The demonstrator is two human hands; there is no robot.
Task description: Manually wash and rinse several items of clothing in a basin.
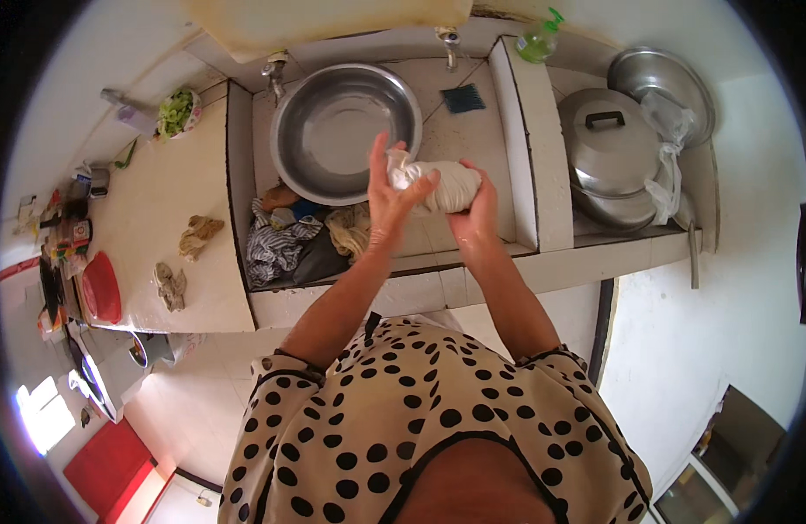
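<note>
Above the tiled sink, between both hands, is a packed whitish plastic bag [448,187] with a loose, shiny clear end at its left. My right hand [478,211] wraps around the bag's right end. My left hand [390,199] is at the loose end, thumb pressed on the plastic and some fingers pointing up behind it. What fills the bag cannot be made out. Just left of it, a wide metal basin [343,131] rests in the sink, with what looks like a little water inside. Crumpled clothes [280,243], some striped, lie in the sink's near left corner.
Two taps, a left one [274,70] and a right one [450,45], stand over the sink. A dark scouring pad [462,99] lies at its far right. Beyond the raised divider [543,166] sits a lidded metal pot [608,144]. Cloths [199,236] lie on the left counter [171,188].
</note>
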